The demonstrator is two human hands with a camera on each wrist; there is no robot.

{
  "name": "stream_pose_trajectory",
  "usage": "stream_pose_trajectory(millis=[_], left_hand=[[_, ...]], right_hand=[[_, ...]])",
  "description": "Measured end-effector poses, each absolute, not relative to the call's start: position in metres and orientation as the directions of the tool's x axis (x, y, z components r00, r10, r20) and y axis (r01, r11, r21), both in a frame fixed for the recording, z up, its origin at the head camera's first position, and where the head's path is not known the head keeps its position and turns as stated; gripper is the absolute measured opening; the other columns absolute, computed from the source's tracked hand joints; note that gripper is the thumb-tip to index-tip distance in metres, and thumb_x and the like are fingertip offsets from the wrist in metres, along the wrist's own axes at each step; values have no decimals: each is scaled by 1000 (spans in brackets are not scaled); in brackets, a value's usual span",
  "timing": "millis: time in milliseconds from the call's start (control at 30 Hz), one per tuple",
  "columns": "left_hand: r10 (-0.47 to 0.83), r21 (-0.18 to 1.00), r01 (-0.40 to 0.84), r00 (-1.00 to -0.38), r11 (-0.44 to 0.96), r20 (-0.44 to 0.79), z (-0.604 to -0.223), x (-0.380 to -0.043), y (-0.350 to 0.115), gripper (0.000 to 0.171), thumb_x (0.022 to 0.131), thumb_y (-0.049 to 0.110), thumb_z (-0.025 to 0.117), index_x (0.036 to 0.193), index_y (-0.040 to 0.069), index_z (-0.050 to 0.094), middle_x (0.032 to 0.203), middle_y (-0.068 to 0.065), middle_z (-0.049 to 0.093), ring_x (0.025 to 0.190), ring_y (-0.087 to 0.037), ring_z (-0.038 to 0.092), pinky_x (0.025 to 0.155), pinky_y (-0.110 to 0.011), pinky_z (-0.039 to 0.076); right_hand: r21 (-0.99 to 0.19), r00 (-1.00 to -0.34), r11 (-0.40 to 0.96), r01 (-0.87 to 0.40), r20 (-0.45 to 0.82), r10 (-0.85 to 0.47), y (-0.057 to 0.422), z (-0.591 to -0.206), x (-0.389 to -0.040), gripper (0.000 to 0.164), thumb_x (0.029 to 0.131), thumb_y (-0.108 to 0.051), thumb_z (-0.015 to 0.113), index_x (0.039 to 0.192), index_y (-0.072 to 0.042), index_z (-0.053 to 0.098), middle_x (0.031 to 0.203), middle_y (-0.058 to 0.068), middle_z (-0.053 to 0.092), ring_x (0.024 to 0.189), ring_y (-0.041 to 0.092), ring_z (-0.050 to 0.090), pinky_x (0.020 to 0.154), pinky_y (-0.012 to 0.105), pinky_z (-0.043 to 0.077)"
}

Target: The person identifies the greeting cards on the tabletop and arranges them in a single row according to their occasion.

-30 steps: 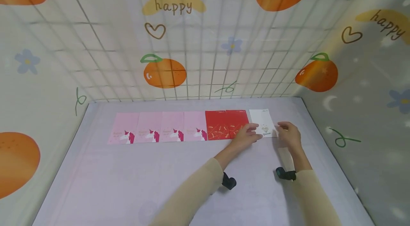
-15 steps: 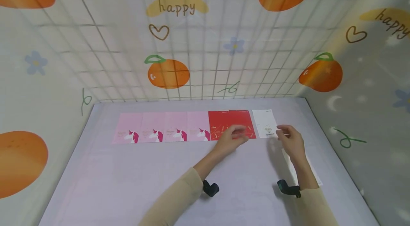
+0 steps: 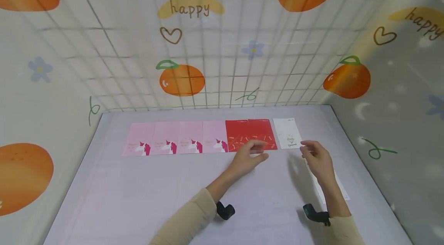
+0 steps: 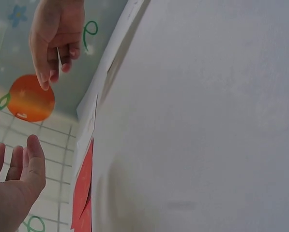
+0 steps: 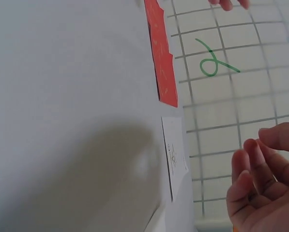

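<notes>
In the head view my left hand [image 3: 246, 158] hovers over the lower edge of two red cards [image 3: 237, 131], fingers relaxed and holding nothing. To their right, a small gap away, lies a white card [image 3: 285, 127] with a gold diamond drawing. My right hand [image 3: 319, 162] hangs by that card's lower right corner, its fingers loosely bent around nothing. Another white card [image 3: 342, 188] lies partly hidden beneath my right forearm. The right wrist view shows the diamond card [image 5: 173, 154] flat on the table, apart from my fingers.
Several pink unicorn cards [image 3: 138, 135] continue the row leftward from the red ones. A pale cloth covers the table [image 3: 138, 195]. Printed curtains with oranges and a wire grid [image 3: 229, 79] stand along the back and sides.
My left hand has let go of the diamond card's left edge and drawn back leftward. My right hand has pulled slightly nearer to me, off the card's right edge. The cards look unmoved.
</notes>
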State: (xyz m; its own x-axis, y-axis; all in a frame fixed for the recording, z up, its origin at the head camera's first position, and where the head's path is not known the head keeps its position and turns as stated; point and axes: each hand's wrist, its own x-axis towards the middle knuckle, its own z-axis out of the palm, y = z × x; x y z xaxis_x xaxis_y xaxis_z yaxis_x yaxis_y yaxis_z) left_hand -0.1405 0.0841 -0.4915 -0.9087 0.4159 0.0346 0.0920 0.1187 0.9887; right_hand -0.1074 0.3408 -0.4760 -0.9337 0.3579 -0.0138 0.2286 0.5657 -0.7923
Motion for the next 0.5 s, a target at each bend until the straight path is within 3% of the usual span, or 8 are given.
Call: stream_pose_trajectory(millis=[233,500], left_hand=[[418,995,40,-909,96,-4,-493,-136,94,44,88,26,78,127,22,60,120,9,61,106,-10,64,80,-25,56],[437,993,-34,-896,113,-81,-497,-132,123,39,88,24,78,123,20,62,116,7,63,102,-7,64,77,-24,56]], right_hand=[[-785,-929,563,259,-41,369,351,-477,-98,33,103,-26,57,131,-8,60,113,13,64,93,23,62,65,22,50],[-758,-936,606,240,-16,352,375,-482,-88,39,104,-31,55,133,-7,58,115,16,63,94,23,62,66,22,51]])
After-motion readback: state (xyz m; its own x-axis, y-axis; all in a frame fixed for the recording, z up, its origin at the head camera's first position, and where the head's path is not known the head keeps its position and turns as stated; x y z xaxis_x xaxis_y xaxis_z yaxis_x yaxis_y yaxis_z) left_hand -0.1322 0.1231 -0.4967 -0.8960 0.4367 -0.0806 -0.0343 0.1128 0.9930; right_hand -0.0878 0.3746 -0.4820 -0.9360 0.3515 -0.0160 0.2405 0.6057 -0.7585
